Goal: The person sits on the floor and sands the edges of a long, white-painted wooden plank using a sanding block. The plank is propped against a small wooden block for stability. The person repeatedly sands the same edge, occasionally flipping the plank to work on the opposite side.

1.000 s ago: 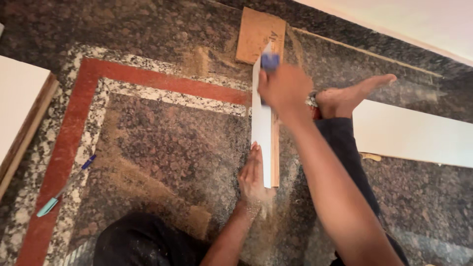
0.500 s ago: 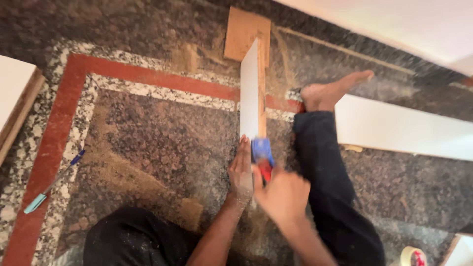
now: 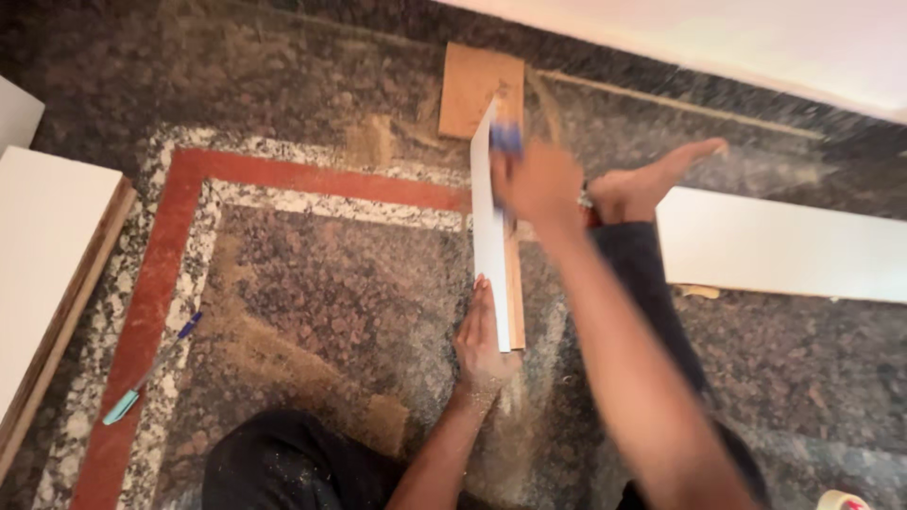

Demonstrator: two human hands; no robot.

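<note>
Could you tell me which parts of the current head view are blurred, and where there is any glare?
Head view: the right hand and its blue tool are smeared by motion blur; the left hand on the white board is sharper; the pale surface at top right is washed out; the stone floor is evenly lit, without hard shadows.

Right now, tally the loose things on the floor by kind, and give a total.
White boards: 3, the strip the left hand steadies, one at left, one at right
Brown board piece: 1
Pen: 1
Tape roll: 1
Total: 6
</note>
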